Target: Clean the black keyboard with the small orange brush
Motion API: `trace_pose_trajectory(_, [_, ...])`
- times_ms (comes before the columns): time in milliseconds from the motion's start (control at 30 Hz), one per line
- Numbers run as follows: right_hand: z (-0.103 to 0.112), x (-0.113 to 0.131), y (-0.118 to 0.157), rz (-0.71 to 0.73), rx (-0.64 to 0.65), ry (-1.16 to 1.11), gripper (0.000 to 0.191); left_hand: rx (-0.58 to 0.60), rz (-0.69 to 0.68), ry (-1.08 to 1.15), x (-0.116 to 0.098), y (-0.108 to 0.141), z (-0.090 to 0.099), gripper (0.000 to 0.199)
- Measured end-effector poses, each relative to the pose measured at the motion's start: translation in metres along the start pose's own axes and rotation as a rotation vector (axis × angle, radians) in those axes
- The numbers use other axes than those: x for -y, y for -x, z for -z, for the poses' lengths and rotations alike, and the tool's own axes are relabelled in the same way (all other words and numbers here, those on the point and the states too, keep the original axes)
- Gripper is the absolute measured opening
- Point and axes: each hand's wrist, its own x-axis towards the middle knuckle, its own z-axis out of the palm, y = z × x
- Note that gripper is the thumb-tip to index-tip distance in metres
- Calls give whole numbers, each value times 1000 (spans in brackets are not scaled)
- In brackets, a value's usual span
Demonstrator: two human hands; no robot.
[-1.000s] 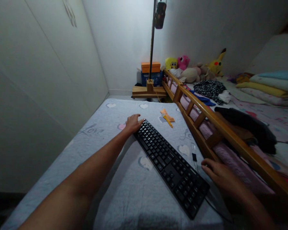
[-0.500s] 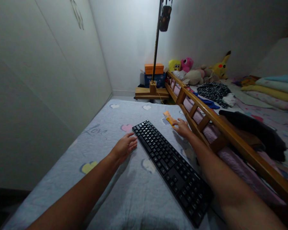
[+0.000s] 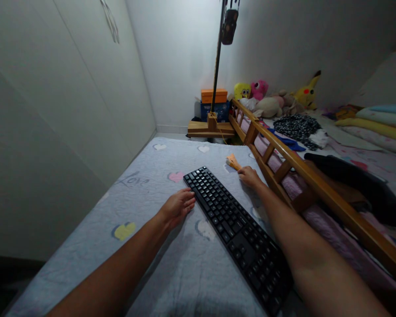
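A black keyboard [image 3: 231,224] lies slantwise on the light blue bedsheet [image 3: 145,264], running from the middle towards the lower right. My left hand [image 3: 180,204] is at its far left edge, fingers stretched out and close together; the fingertips meet or nearly meet the keyboard's side. Beyond the keyboard's right edge, my right hand [image 3: 250,176] has its fingers closed around one end of a small orange-and-yellow brush-like thing [image 3: 232,162]. Its far end is pale and frayed-looking, and its kind is not clear. The held end is hidden by my fingers.
A wooden bed rail [image 3: 284,154] runs along the right. Behind it are dark clothes [image 3: 353,180], folded bedding [image 3: 376,125] and plush toys [image 3: 267,105]. A stand on a wooden base [image 3: 199,128] and an orange box [image 3: 214,95] are at the back. A white wardrobe [image 3: 72,110] borders the left.
My right hand's fingers have closed on the orange-and-yellow thing, which has turned and shows a pale end. My left hand has shifted slightly right, closer against the keyboard's edge.
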Motion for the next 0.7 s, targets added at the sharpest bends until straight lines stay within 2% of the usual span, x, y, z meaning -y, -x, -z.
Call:
trace_pose_trajectory(100, [1,1,-2,-29,-54,-48,32,20,-6,-13,2,-2,2,33])
trace_pose_trajectory(200, [0,6,-5,-70,-116,-91,43,27,-28,-43,5,-2,4,33])
trace_pose_trajectory(300, [-1,14,-8,-77,-129,-140,48,-26,-118,-121,6,-2,5,38])
trace_pose_trajectory(400, [-2,21,-11,-94,-113,-205,35,-90,-234,-192,5,-2,5,38])
trace_pose_trajectory(533, [2,21,-11,-144,-97,-326,20,-86,-291,-216,0,-1,5,35])
trace_pose_trajectory(700, [8,14,-6,-239,-152,-484,25,-72,-318,-239,-6,3,5,35])
